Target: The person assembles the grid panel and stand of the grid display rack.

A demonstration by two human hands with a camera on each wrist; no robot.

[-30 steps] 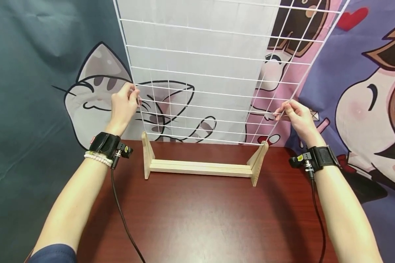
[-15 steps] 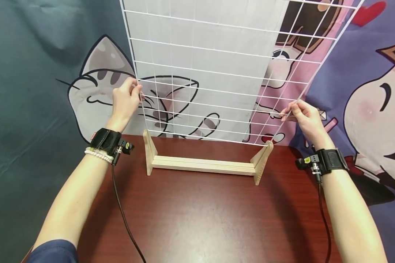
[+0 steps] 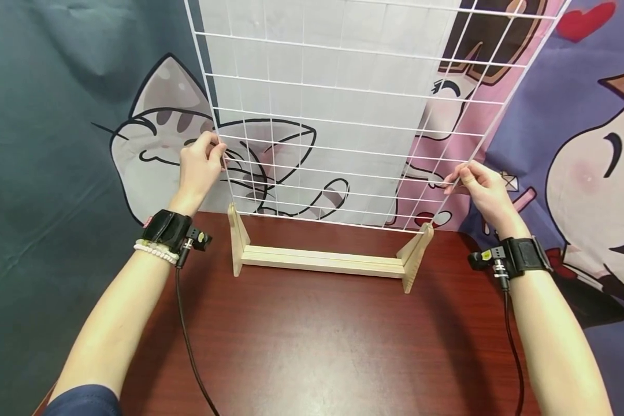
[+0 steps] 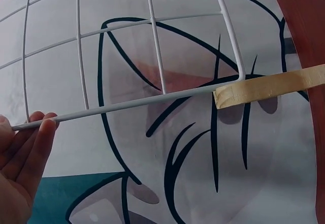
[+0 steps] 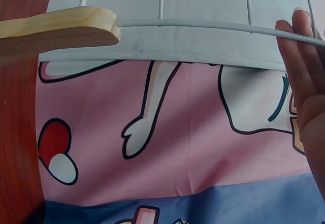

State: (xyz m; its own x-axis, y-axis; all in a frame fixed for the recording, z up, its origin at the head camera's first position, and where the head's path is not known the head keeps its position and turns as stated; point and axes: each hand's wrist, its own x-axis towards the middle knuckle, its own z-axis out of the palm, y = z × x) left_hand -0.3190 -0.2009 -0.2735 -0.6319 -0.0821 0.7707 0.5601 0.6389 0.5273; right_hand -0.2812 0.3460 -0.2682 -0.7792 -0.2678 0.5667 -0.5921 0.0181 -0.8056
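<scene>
Where grid (image 3: 348, 121) ends, wooden stand (image 3: 322, 260), cloth (image 3: 153, 179) behind

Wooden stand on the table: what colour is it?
The wooden stand is pale yellowish, best seen in the head view.

The grid (image 4: 153, 21) is white, the stand (image 3: 322, 260) pale yellow, the tabletop (image 3: 312, 341) reddish-brown, the cartoon-patterned backdrop (image 3: 525, 133) teal, white, pink and purple.

A white wire grid (image 3: 353, 122) extends toward twelve o'clock, its lower corners at a pale wooden stand (image 3: 322, 262).
</scene>
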